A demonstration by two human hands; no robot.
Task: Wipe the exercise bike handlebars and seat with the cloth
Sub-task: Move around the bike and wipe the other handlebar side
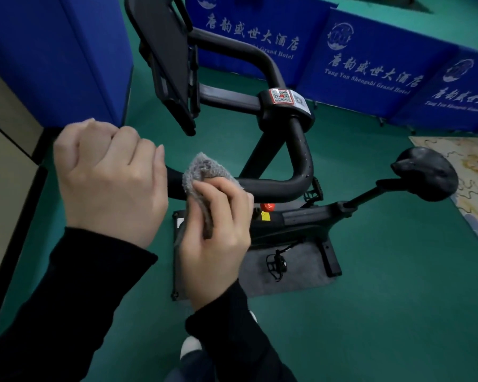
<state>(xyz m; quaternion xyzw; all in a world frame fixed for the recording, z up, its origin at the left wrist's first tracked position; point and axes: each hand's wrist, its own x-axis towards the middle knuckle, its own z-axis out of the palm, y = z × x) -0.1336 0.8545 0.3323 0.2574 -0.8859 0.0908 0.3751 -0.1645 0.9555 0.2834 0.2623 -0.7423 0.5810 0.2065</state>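
Wiping is seen on the near bar of the handlebars (276, 188), where the cloth (204, 168) is clamped in the curled fingers of the right hand (218, 230). The bar's end is clenched by the left hand (108, 183). Bunched, the cloth may be pulled off the round bar, and the seat (428, 175), well apart, may be missed.
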